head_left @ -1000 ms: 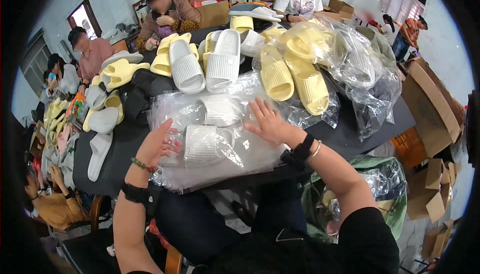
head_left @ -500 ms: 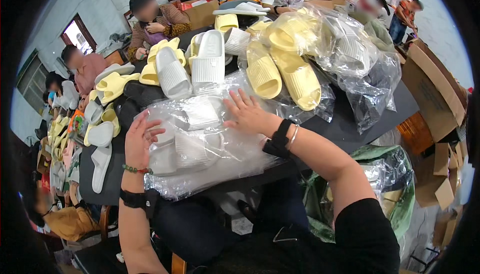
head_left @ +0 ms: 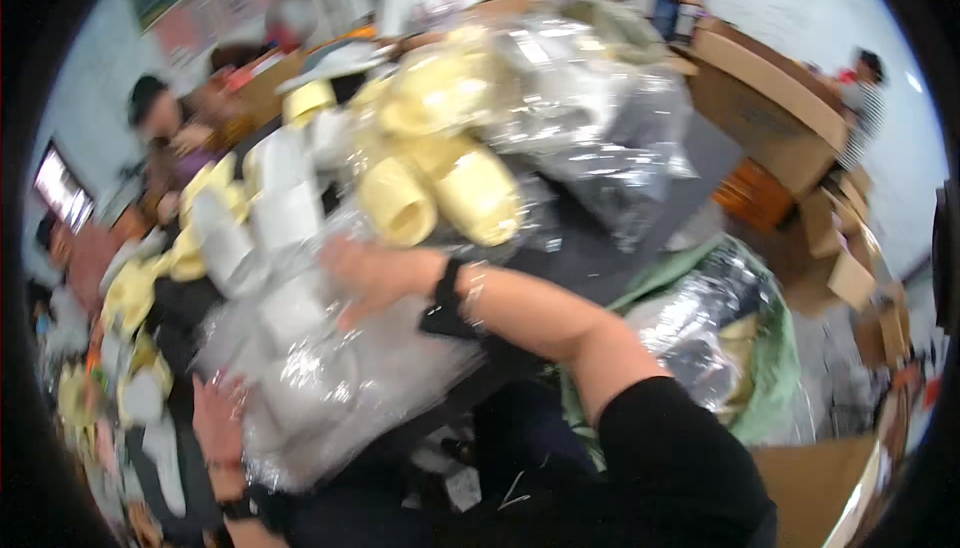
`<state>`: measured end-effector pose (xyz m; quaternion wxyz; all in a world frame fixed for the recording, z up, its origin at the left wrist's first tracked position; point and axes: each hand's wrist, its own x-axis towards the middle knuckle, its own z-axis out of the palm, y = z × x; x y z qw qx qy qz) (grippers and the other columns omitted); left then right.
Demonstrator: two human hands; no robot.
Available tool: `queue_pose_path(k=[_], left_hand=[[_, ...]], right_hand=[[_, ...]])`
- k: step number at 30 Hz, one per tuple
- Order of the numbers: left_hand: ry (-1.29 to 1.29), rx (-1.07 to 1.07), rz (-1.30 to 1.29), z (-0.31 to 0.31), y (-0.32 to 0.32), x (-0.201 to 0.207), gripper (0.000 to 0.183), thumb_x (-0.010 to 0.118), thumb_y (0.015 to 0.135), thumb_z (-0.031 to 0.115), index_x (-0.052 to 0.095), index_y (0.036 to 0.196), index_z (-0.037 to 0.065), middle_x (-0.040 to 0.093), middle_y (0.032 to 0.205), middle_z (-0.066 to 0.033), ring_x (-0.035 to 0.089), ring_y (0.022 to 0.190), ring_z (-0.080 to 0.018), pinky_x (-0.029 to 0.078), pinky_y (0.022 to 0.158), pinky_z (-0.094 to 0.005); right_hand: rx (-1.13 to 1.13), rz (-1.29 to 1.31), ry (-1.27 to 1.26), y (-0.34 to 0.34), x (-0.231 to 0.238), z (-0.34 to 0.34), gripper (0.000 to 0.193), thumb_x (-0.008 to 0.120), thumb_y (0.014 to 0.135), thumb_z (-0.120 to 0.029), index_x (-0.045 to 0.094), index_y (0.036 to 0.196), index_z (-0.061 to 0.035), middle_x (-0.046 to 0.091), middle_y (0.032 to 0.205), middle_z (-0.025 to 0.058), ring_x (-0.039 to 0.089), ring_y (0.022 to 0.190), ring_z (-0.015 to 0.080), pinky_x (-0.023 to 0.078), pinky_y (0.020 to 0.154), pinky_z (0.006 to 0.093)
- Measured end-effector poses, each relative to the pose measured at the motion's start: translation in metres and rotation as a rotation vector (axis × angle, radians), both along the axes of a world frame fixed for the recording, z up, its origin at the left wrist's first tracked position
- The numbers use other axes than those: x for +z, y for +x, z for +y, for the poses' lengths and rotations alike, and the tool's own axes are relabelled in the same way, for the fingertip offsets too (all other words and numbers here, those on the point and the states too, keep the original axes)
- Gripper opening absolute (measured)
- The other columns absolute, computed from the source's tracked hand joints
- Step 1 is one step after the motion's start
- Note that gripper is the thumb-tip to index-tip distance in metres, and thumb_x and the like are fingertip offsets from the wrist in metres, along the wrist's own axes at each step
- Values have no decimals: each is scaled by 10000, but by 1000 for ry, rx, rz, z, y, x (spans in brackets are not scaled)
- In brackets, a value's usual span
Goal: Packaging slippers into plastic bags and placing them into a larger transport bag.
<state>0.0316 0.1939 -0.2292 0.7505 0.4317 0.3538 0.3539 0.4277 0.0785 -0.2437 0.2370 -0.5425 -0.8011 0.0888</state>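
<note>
Clear bag on dark table, crowded workroom; both hands' fingers flat, spread open.

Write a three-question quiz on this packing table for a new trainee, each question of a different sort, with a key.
1. True or false: the right hand lies flat on the clear plastic bag with white slippers inside.
2. Multiple choice: what lies just beyond that bag, further up the table? A) a pair of pale yellow slippers B) a red toolbox C) a stack of plates
3. Fill in: the left hand touches the bag at its ______ edge (the person's own side).

Key:
1. True
2. A
3. left
</note>
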Motion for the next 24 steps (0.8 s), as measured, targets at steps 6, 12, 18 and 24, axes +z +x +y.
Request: queue_pose_path(k=[6,12,18,24], left_hand=[[878,-268,813,16,8,-21,421,655,892,207,600,1244,-16,548,1301,-155,564,1135,-287,458,956,-376],[1424,-423,940,9,42,-4,706,745,776,304,518,1364,-14,464,1439,-207,395,1357,-373,265,1157,-458],[1438,-504,849,31,44,-29,727,750,786,254,467,1391,-34,502,1386,-253,443,1308,-436,328,1110,-467],[1213,-504,763,2,88,-8,649,710,796,224,508,1350,-46,523,1381,-258,504,1263,-419,379,1070,-447]], right_hand=[[-44,-21,-294,12,-39,-1,1403,813,571,-679,124,1529,80,60,1614,283,40,1508,417,130,1213,524],[-49,64,-229,13,-30,-10,1453,843,519,-652,104,1525,91,59,1613,284,10,1507,425,92,1209,548],[-11,58,-220,2,-35,-14,1538,883,439,-630,71,1520,104,37,1611,293,-27,1511,410,62,1204,570],[-32,11,-268,1,-46,-16,1590,897,399,-617,31,1519,107,24,1607,303,-21,1512,405,30,1212,547]])
